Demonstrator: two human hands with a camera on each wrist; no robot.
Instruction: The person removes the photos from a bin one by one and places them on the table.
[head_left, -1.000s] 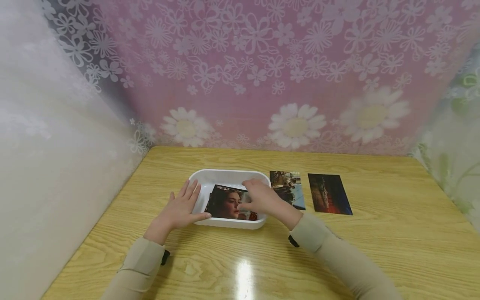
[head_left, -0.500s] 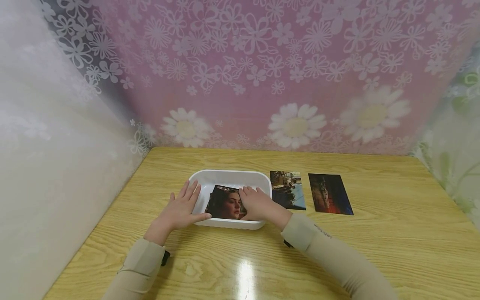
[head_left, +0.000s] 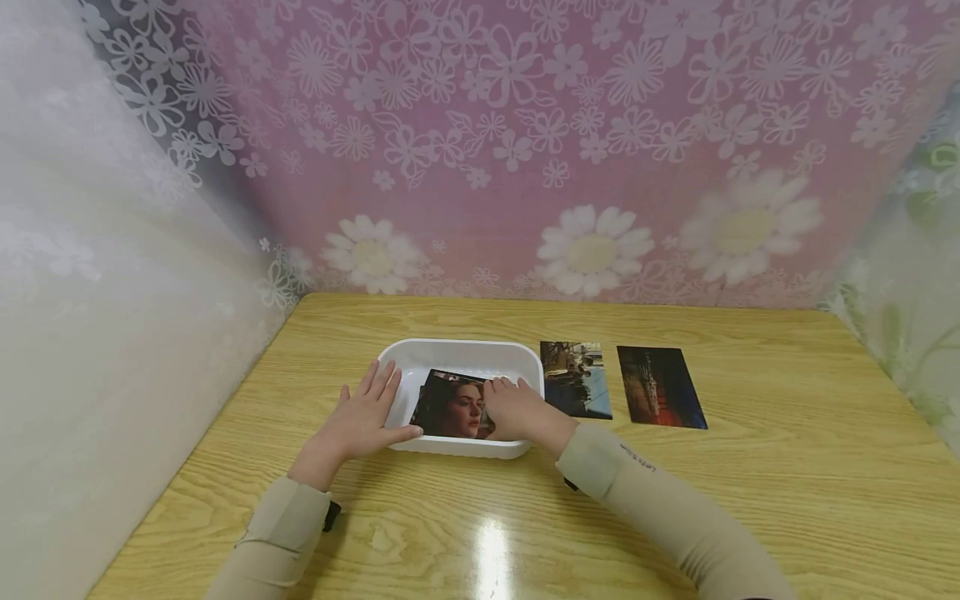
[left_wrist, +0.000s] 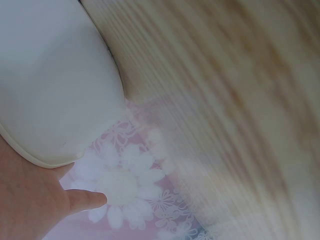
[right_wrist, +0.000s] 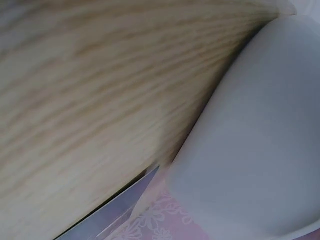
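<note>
A white rectangular tray (head_left: pixel 457 448) stands on the table; its outer wall (left_wrist: pixel 60 75) fills the upper left of the left wrist view. Inside lies a photo print of a face (head_left: pixel 453 408), with a dark edge peeking out beneath its left side. My left hand (head_left: pixel 356 419) rests on the tray's left rim, fingers spread straight and thumb across the front corner. My right hand (head_left: pixel 517 412) reaches over the right rim and lies on the right part of the print, covering it. The right wrist view shows the tray wall but no fingers.
Right of the tray lies a photo with blue in it (head_left: pixel 577 381). A darker photo with red and blue (head_left: pixel 660 387) lies farther right. Both rest on the wood-grain table (head_left: pixel 795 467). A pink floral backdrop (head_left: pixel 480 167) rises behind the table.
My right hand has moved down and slightly left onto the right part of the face print, its fingers drawing closer together. The left hand, tray and other photos keep their places.
</note>
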